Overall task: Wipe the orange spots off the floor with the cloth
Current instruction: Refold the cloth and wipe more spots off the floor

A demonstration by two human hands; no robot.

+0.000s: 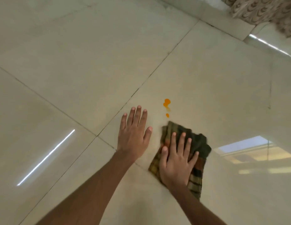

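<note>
On the floor [206, 78], near the grout cross of four tiles, the right hand [175, 166] presses flat on the cloth [198, 143], fingers [182, 142] spread and straight, nothing pinched, just palm weight holding the folded plaid down. Left hand [133, 135] lies open and flat on bare tile just left of the cloth, fingers together, holding nothing; looks like a brace.

Orange spots [166, 103]: a bigger blob with a faint smear under it, then a small drop closer in, both on the same tile as the cloth, ahead of it toward the far wall. The small drop sits just beyond the cloth's front corner, not touching; the blob is a bit farther. Both lie ahead of the right fingertips, slightly left. An orange tint shows at the cloth's left edge by the thumb.

Step in hand, my read: push the cloth forward over the spots. Keep the palm flat, lead with the front corner, cover both marks in one pass, then pull back so nothing smears outward. Glossy tile, so cloth may slide; keep pressure on.
</note>
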